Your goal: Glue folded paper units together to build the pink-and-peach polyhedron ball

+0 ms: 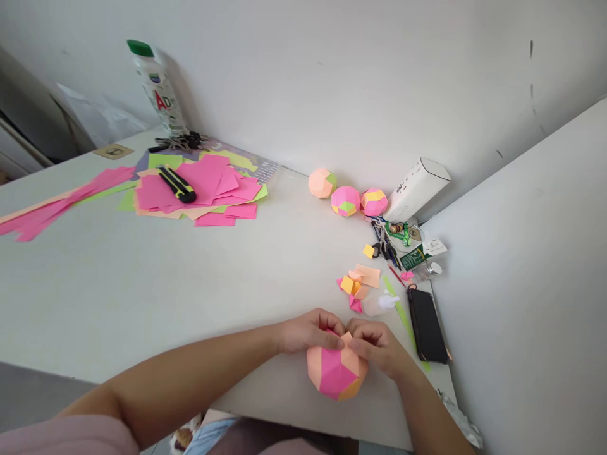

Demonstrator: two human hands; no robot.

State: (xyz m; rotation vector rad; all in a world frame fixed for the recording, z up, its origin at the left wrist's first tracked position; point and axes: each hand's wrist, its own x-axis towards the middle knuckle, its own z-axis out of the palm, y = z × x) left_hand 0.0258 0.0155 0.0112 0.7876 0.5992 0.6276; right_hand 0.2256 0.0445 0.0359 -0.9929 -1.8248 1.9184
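Observation:
A faceted paper ball (337, 373) in pink, peach and orange is held near the front edge of the table. My left hand (315, 330) pinches its upper left side, thumb on the outside and fingers curled over the top. On the upper right, my right hand (377, 344) grips a peach paper piece of the ball between thumb and fingers. Both sets of fingertips nearly meet at the top, and what they press there is partly hidden. Just beyond the hands lie small folded paper pieces (348, 285) and a clear glue bottle (380, 303) on its side.
Three finished-looking paper balls (345, 201) sit by the wall beside a white box (417, 189). Scissors (379, 243), a small jar (427, 272) and a black case (427, 325) line the right edge. Leftward are pink paper sheets (208, 180), a box cutter (176, 184) and a bottle (159, 95).

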